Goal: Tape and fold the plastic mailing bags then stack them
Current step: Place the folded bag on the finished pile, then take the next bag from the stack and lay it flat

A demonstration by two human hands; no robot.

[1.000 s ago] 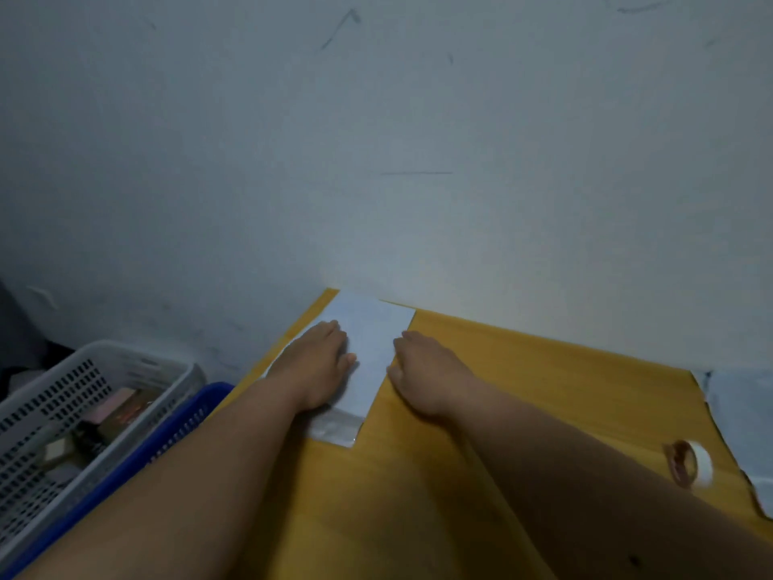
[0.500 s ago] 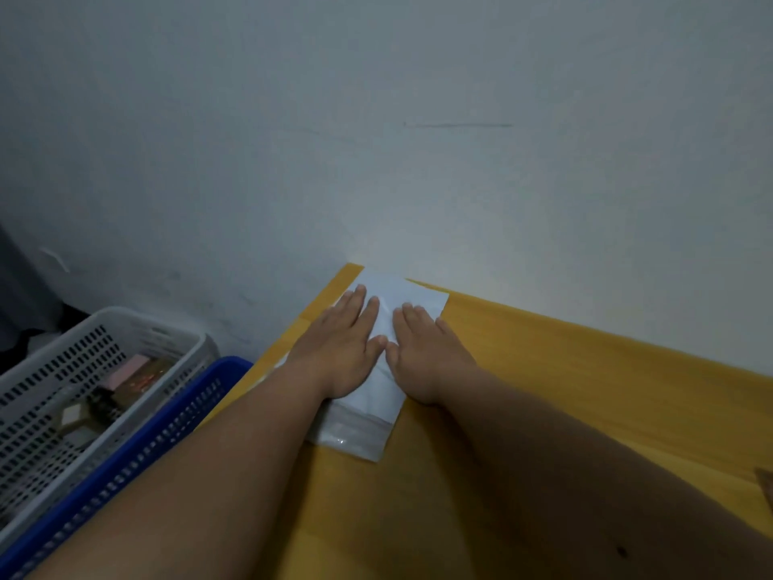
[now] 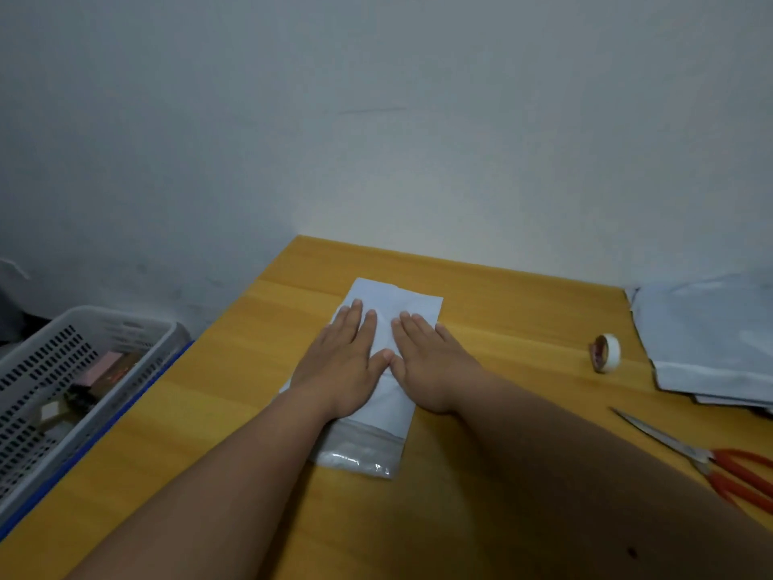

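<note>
- Desk (image 3: 502, 295): I see the folded mailing bag (image 3: 397, 299) lying flat near the far left corner, long axis running from me toward the wall, clear strip at the near end.
- Unfolded bag pile (image 3: 707, 341) sits well apart at the far right; tape roll (image 3: 606, 352) lies between pile and bag, so it's nearer the right hand.
- Left hand (image 3: 343, 366) and right hand (image 3: 431, 366): both flat on the bag, thumbs touching, fingers (image 3: 412, 324) spread slightly, gripping nothing.
</note>
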